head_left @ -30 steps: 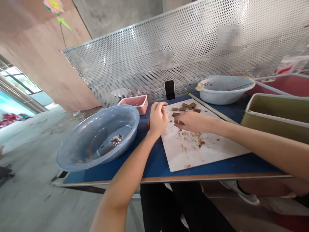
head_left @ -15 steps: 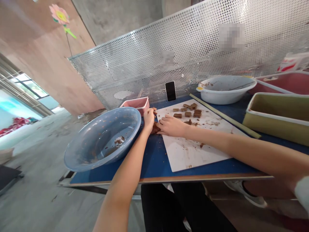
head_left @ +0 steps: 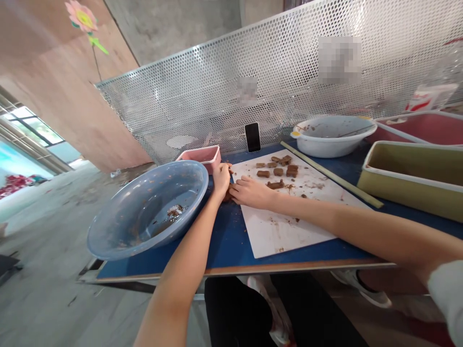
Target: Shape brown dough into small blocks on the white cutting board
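Observation:
My left hand [head_left: 220,177] and my right hand [head_left: 249,192] meet at the left edge of a white board [head_left: 289,226] on the blue table. Both are cupped around a brown lump [head_left: 228,194] that lies between them on the table, mostly hidden by the fingers. Several small brown blocks [head_left: 278,168] lie in a group at the far end of the board, with brown crumbs scattered over it.
A large blue basin [head_left: 108,231] with brown residue stands left. A pink tray [head_left: 202,156] and a black phone [head_left: 252,137] sit by the perforated metal screen. A white basin [head_left: 333,144], a pale stick [head_left: 333,176] and a yellow-green tub [head_left: 408,183] are right.
My right hand has slid left across the board to its left edge, sweeping brown material with it. My left hand has closed in beside it around the lump.

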Motion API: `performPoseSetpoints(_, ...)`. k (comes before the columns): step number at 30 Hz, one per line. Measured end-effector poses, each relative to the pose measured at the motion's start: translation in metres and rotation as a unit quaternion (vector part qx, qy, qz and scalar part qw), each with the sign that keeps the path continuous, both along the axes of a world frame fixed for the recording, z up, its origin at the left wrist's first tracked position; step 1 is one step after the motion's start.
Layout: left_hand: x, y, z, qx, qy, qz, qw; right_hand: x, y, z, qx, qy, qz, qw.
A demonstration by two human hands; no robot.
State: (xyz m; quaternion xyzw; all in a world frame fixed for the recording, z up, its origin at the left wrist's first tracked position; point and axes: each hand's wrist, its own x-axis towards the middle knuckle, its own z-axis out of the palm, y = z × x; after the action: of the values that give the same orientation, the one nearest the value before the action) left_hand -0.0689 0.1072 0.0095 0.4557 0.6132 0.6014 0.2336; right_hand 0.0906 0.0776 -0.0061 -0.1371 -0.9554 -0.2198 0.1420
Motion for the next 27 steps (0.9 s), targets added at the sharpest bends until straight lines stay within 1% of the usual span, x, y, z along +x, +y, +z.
performPoseSetpoints(6,0.003,-0.006,0.002,0.006,0.042,0.001,0.999,0.001,0.000,-0.001,0.005,-0.006,0.006,1.000)
performPoseSetpoints(9,0.003,-0.009,0.003,0.018,0.084,0.002,0.996,0.003,0.003,-0.001,0.016,-0.001,0.027,1.000)
performPoseSetpoints(13,0.003,-0.009,0.001,0.027,0.129,0.002,0.991,0.008,0.005,-0.002,0.058,0.009,0.068,0.996)
performPoseSetpoints(15,0.002,-0.009,-0.001,0.026,0.143,0.000,0.989,0.012,0.003,0.001,0.076,0.028,0.071,0.994)
performPoseSetpoints(17,0.001,-0.009,-0.003,0.025,0.147,-0.005,0.989,0.023,-0.002,0.008,0.080,0.053,0.054,0.994)
performPoseSetpoints(19,0.001,-0.009,-0.004,0.023,0.149,-0.008,0.989,0.045,-0.008,0.018,0.073,0.061,0.034,0.995)
performPoseSetpoints(21,0.002,-0.008,-0.004,0.016,0.151,-0.004,0.988,0.082,-0.010,0.030,0.062,0.043,0.019,0.997)
performPoseSetpoints(24,0.003,-0.007,-0.007,0.011,0.159,0.001,0.987,0.160,0.001,0.046,0.034,0.028,-0.029,0.999)
performPoseSetpoints(27,0.003,-0.004,-0.012,0.024,0.181,-0.002,0.983,0.241,0.025,0.058,-0.005,0.026,-0.131,0.991)
